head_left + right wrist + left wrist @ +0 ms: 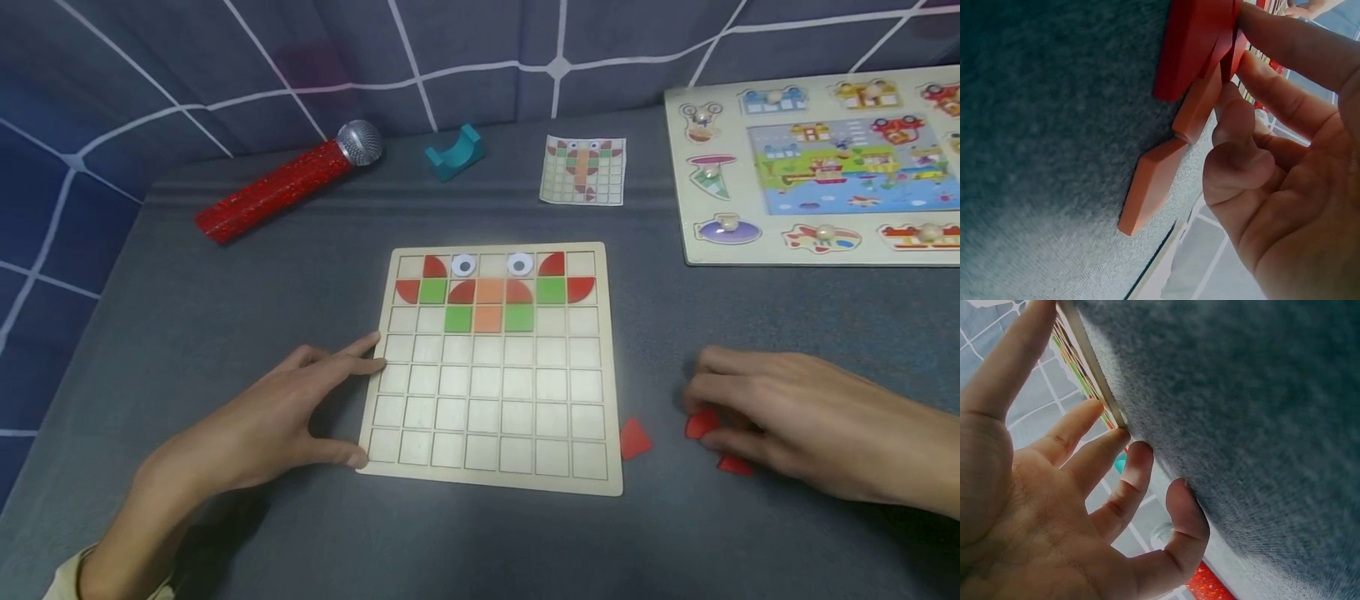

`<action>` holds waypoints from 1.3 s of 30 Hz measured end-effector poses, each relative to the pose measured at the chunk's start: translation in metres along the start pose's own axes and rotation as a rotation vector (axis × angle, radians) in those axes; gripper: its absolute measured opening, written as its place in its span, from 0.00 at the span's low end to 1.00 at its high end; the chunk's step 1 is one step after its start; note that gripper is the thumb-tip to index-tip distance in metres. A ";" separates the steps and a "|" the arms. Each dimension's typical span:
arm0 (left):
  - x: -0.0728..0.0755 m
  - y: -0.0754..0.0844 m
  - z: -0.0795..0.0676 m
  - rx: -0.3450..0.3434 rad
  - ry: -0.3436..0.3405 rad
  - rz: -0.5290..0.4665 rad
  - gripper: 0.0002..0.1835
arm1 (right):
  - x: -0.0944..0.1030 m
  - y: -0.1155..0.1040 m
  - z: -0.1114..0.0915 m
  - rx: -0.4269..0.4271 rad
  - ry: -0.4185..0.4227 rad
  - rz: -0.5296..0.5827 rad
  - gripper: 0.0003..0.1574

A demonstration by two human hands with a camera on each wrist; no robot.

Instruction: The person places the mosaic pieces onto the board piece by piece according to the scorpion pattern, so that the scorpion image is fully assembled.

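A pale wooden grid board (491,493) lies on the table, with red, green and orange pieces and two eye pieces in its upper rows. Along its left edge, my left hand (292,417) rests with thumb and fingertips apart, fingers fairly straight. Right of the board, my right hand (787,417) pinches a red quarter-round piece (702,423) between thumb and finger. Another red piece (735,465) lies under that thumb, and a third red piece (635,439) lies beside the board's edge. The right wrist view shows orange pieces (1154,184) on the table by this hand, hidden in the head view.
A small printed pattern card (582,171) lies behind the board. A red microphone (285,187) and a teal curved block (456,152) are at the back left. A knobbed picture puzzle (720,250) stands at the back right, before a tiled-pattern cloth (487,42).
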State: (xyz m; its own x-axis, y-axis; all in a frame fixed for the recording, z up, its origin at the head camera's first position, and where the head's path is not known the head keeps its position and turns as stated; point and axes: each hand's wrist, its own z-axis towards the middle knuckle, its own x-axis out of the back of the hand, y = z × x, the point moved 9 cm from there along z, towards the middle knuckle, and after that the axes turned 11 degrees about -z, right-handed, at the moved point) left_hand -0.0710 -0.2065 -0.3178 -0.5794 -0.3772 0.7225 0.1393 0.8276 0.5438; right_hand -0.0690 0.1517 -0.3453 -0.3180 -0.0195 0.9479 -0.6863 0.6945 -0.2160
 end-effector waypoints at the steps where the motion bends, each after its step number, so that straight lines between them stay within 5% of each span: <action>1: 0.000 0.000 0.000 0.000 0.000 -0.002 0.51 | 0.000 0.000 0.001 -0.004 -0.002 -0.004 0.19; 7: 0.000 -0.001 0.000 0.006 -0.002 -0.006 0.51 | 0.007 -0.004 0.004 -0.016 0.028 -0.010 0.19; 14: 0.000 -0.002 0.000 0.017 -0.002 -0.004 0.51 | 0.033 -0.025 0.011 0.091 0.191 0.059 0.17; 24: 0.000 -0.002 0.001 0.031 -0.006 -0.013 0.51 | 0.055 -0.044 0.034 0.126 0.247 0.148 0.09; 39: 0.000 -0.002 -0.001 0.024 -0.002 -0.023 0.50 | 0.071 -0.058 0.070 0.143 0.275 0.232 0.14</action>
State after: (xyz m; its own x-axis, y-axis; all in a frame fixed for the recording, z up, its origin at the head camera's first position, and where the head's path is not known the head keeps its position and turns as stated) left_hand -0.0709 -0.2087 -0.3189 -0.5835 -0.3956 0.7093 0.1069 0.8284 0.5499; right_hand -0.0974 0.0592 -0.2822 -0.3013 0.3337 0.8932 -0.7071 0.5502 -0.4441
